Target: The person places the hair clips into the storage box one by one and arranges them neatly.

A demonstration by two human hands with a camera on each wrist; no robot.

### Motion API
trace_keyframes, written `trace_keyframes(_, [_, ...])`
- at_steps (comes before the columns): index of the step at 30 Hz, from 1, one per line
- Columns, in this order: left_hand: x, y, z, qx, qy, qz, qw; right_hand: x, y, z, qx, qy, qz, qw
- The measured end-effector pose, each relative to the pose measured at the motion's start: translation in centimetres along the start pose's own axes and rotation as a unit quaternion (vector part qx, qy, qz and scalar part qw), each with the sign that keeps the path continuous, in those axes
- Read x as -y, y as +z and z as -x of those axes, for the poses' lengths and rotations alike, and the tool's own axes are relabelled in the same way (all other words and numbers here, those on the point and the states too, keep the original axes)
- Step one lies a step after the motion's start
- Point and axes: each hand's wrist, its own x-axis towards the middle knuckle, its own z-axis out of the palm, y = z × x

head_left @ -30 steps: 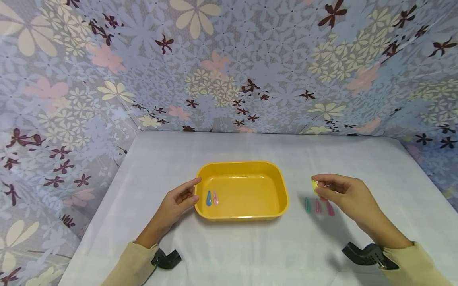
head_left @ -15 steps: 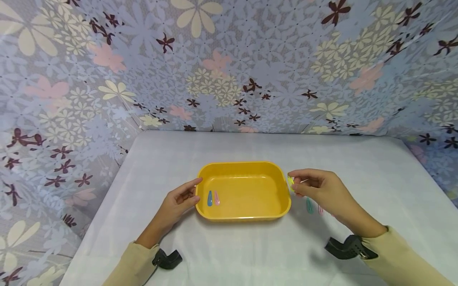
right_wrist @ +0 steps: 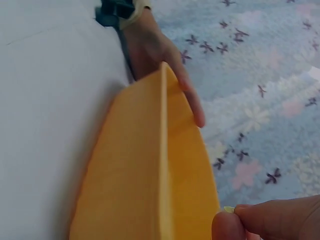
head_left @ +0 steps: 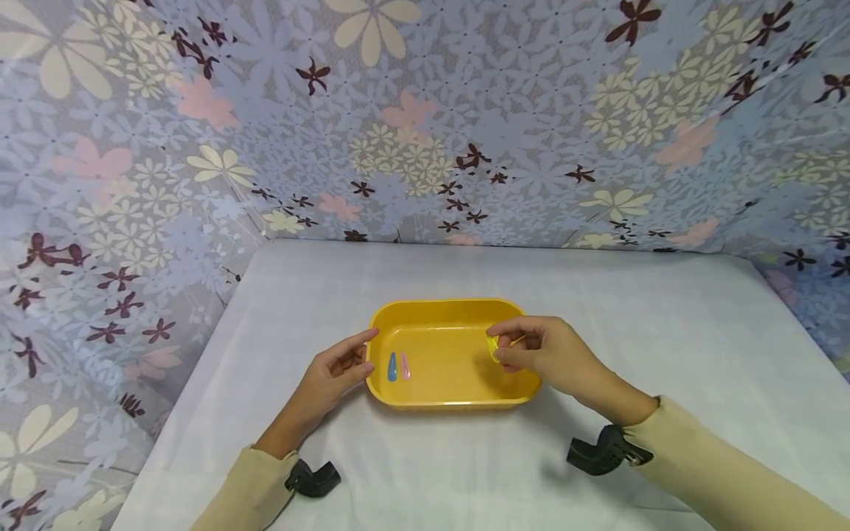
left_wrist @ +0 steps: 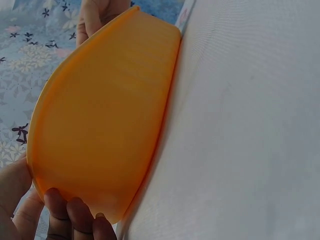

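In the head view, a yellow tray (head_left: 451,404) lies on the white-covered table. My left hand (head_left: 335,372) holds its left end, with thumb and index finger at the rim; in the left wrist view, curled fingers (left_wrist: 80,215) lie against the outer wall. Over the tray's right part, my right hand (head_left: 547,350) pinches a small yellow hair clip (head_left: 493,346) between thumb and fingertips. A blue snap hair clip (head_left: 392,366) and a pink one (head_left: 406,366) lie side by side on the tray floor near its left end. The right hand's fingers partly hide the yellow clip.
White cloth (head_left: 451,472) covers the table around the tray. Flower-patterned fabric (head_left: 425,147) rises behind it and at both sides. A black wrist mount (head_left: 607,450) sits at the right sleeve, another mount (head_left: 312,479) at the left.
My right hand has moved left with the yellow hair clip, from beside the tray to over it. The teal and pink clips right of the tray are now hidden behind that hand and forearm.
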Motion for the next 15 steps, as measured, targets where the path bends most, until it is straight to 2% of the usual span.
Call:
trace_keyframes(8, [0.1, 0.0, 0.0, 0.002, 0.003, 0.002, 1.0, 0.1, 2.4, -1.5, 0.017, 0.007, 0.008, 0.9998])
trace_keyframes(15, [0.0, 0.0, -0.1, 0.003, 0.004, 0.005, 1.0, 0.2, 4.6, -3.2, 0.035, -0.008, 0.009, 0.9993])
